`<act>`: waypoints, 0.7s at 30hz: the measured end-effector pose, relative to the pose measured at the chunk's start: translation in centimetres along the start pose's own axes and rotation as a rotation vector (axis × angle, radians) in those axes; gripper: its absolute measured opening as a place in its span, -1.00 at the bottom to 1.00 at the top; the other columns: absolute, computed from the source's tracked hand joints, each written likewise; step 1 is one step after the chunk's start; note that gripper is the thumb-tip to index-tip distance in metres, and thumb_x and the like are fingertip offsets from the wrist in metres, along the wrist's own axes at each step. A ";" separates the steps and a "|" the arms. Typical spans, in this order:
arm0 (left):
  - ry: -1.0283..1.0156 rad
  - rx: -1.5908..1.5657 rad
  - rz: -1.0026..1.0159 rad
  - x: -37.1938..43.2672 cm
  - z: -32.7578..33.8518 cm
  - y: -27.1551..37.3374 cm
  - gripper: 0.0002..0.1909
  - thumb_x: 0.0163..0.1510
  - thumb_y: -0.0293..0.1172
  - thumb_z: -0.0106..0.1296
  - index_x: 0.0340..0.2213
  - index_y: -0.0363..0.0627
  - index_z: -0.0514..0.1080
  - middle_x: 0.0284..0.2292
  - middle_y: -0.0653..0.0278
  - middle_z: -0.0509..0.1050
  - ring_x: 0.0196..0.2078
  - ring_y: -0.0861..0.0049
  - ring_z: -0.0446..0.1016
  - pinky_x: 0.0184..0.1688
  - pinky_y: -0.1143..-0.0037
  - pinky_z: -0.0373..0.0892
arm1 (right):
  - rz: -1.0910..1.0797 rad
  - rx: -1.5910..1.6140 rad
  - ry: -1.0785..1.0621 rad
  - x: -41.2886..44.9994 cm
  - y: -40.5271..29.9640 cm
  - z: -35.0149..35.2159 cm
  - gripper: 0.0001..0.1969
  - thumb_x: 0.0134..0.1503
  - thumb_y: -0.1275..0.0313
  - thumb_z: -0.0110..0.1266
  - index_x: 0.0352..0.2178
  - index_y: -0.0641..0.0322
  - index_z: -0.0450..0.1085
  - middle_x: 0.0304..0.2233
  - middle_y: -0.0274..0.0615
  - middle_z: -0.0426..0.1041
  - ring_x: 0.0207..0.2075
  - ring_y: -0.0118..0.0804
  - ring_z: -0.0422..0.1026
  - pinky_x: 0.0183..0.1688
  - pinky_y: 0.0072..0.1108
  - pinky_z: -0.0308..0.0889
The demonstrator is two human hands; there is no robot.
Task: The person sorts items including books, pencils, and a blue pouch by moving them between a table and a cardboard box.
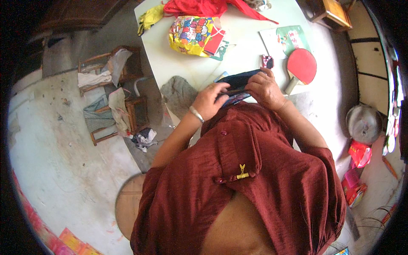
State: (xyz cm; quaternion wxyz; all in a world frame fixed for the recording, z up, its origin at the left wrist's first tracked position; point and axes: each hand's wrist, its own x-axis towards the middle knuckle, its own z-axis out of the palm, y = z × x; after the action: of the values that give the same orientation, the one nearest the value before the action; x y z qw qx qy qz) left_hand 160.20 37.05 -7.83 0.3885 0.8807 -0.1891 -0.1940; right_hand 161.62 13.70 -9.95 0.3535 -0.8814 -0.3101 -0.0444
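Note:
Both hands hold a dark, flat pouch-like item (pixel 238 81) at the near edge of the white table (pixel 204 68); its exact kind is unclear. My left hand (pixel 211 99), with a silver bangle at the wrist, grips its left end between thumb and fingers. At its right end my right hand (pixel 262 86) has its fingers curled over the upper edge. A grey cloth (pixel 179 94) lies left of my left hand. Just beyond my right hand is a small checked item (pixel 267 61). To the right, a red table tennis bat (pixel 302 67) partly covers a green and white booklet (pixel 283 40).
A yellow printed bag (pixel 191 35), red fabric (pixel 197 7) and a yellow-black glove-like item (pixel 151 18) lie on the table's far part. Wooden chairs with cloths (pixel 95 78) stand at left. A round stool (pixel 129 204) is beside me; a metal lid-like disc (pixel 364 124) is at right.

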 end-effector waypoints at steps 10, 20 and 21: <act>-0.289 0.192 -0.254 0.0 -2.8 -1.0 -0.66 -0.07 -0.42 -0.06 -0.19 -0.20 0.32 -0.36 -0.11 0.40 -0.26 0.06 0.38 -0.19 0.32 0.28 | -0.195 0.244 -0.146 2.5 -1.8 -0.3 -0.86 -0.17 0.42 0.10 -0.47 0.11 0.40 -0.43 -0.30 0.36 -0.27 -0.27 0.34 -0.02 -0.32 0.11; -0.279 0.064 -0.419 -7.1 -3.0 0.3 -0.65 -0.03 -0.52 -0.19 -0.15 -0.03 0.32 -0.34 0.00 0.42 -0.31 0.10 0.39 -0.25 0.33 0.30 | 0.292 0.214 -0.207 7.1 8.2 9.1 -0.75 -0.06 0.42 0.02 -0.29 0.24 0.40 -0.33 0.03 0.41 -0.35 -0.12 0.44 -0.23 -0.46 0.33; -0.274 0.059 -0.428 -7.6 -2.7 0.5 -0.65 -0.03 -0.52 -0.19 -0.15 -0.03 0.32 -0.34 0.00 0.42 -0.31 0.10 0.39 -0.25 0.33 0.30 | 0.262 0.114 -0.299 7.7 9.3 10.5 -0.70 -0.07 0.42 0.00 -0.24 0.22 0.36 -0.27 0.05 0.38 -0.23 -0.07 0.39 -0.14 -0.42 0.28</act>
State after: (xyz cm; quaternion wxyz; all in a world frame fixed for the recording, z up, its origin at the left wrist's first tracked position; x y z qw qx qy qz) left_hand 154.92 42.06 -4.26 0.2834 0.8771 -0.0550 -0.3839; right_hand 171.66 19.33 -21.04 0.3557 -0.8896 -0.2436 0.1509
